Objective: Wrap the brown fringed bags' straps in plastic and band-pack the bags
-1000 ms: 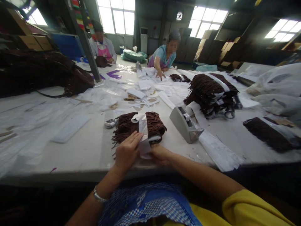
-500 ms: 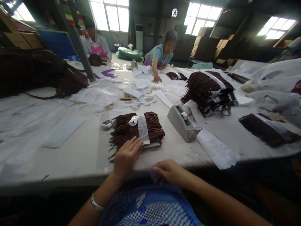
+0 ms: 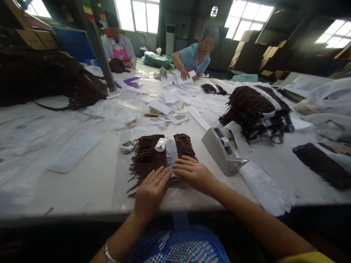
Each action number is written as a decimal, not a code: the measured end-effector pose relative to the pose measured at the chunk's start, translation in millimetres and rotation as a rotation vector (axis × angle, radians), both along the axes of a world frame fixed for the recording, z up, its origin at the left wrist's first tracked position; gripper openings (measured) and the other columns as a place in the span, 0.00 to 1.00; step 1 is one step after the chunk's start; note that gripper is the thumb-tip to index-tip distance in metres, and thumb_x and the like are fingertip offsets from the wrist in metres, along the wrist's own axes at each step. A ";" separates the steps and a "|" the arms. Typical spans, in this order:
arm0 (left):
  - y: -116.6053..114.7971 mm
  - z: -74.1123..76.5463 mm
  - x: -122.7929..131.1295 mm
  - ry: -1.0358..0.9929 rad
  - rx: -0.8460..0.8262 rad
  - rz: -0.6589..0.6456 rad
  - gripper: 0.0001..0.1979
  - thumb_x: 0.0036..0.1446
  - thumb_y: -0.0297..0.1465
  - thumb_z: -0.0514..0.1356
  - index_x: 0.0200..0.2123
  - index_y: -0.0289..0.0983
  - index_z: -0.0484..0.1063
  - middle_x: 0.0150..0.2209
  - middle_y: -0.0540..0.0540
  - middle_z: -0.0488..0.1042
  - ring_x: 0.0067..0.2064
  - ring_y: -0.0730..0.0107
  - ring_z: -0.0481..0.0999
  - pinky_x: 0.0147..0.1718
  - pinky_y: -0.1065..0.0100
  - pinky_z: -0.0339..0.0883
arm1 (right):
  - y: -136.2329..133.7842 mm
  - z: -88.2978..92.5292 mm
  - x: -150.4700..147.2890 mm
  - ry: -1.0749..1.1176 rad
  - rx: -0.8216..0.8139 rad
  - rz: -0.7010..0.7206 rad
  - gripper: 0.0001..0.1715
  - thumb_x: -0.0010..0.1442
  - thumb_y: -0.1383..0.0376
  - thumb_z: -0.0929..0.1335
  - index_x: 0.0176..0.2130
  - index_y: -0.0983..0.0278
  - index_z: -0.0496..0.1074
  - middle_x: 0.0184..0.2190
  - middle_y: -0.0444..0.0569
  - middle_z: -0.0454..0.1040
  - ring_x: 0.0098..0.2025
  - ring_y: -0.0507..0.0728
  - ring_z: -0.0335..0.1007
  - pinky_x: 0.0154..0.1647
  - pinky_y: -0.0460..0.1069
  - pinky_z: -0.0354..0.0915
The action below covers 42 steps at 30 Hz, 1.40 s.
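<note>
A dark brown fringed bundle (image 3: 148,149) lies on the table in front of me, wrapped across its middle by a pale band (image 3: 171,149). A small white curled piece (image 3: 160,144) sits on top of it. My left hand (image 3: 152,188) rests flat on the bundle's near edge, fingers stretched out. From the right, my right hand (image 3: 194,174) lies with extended fingers on the bundle beside the band. A translucent strip (image 3: 179,204) runs from under the near side down over the table edge. Right of the bundle stands a grey tape dispenser (image 3: 221,151).
Banded brown fringed bundles (image 3: 252,106) are stacked at right, with another bundle (image 3: 320,164) nearer the edge. White paper strips (image 3: 265,186) lie by the dispenser. A clear flat packet (image 3: 75,153) is at left. Two people work across the table (image 3: 90,190); a metal post (image 3: 100,47) rises at left.
My right hand has come up from the table edge onto the bundle. My left hand stays on its near side. Across the table, a person's hand has drawn back and lifted white papers.
</note>
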<state>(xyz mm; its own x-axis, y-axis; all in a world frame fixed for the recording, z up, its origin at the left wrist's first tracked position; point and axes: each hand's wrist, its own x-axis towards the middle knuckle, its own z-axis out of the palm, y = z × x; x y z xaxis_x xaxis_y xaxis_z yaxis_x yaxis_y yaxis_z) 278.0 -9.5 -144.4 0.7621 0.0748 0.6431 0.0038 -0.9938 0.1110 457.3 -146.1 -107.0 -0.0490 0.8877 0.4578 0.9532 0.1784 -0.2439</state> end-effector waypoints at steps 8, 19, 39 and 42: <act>2.9 -2.8 -1.6 0.007 -0.071 0.040 0.20 0.64 0.31 0.58 0.58 0.34 0.67 0.56 0.39 0.74 0.55 0.59 0.75 0.54 0.60 0.70 | 5.2 19.8 1.8 0.225 -0.041 -0.025 0.11 0.66 0.65 0.66 0.44 0.57 0.78 0.43 0.46 0.82 0.48 0.56 0.78 0.60 0.56 0.67; 2.0 10.2 0.9 0.036 -0.215 -0.023 0.10 0.62 0.34 0.61 0.46 0.39 0.72 0.47 0.44 0.79 0.48 0.63 0.79 0.48 0.65 0.74 | 42.5 23.6 -23.5 0.776 0.409 -0.367 0.10 0.65 0.60 0.68 0.42 0.57 0.80 0.40 0.45 0.82 0.42 0.57 0.79 0.48 0.51 0.74; 40.7 24.3 45.4 0.136 -0.174 0.008 0.14 0.63 0.30 0.54 0.47 0.31 0.75 0.48 0.34 0.78 0.53 0.51 0.75 0.54 0.50 0.70 | 48.0 10.7 -19.2 0.493 0.339 0.024 0.10 0.65 0.69 0.67 0.44 0.61 0.77 0.39 0.46 0.82 0.42 0.54 0.79 0.56 0.53 0.69; 47.0 25.4 33.1 0.134 -0.267 0.017 0.15 0.62 0.27 0.54 0.50 0.33 0.74 0.52 0.37 0.77 0.56 0.55 0.74 0.56 0.53 0.69 | 45.2 5.3 -21.6 0.326 0.305 0.071 0.06 0.65 0.69 0.67 0.41 0.64 0.76 0.38 0.49 0.82 0.40 0.55 0.79 0.51 0.51 0.72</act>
<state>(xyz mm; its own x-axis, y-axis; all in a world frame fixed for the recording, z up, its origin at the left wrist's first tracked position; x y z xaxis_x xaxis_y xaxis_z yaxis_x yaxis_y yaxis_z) 311.1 37.5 -119.0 0.8362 0.2414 0.4925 0.0530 -0.9293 0.3655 435.7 -100.9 -101.7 0.0852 0.7095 0.6995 0.8184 0.3507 -0.4553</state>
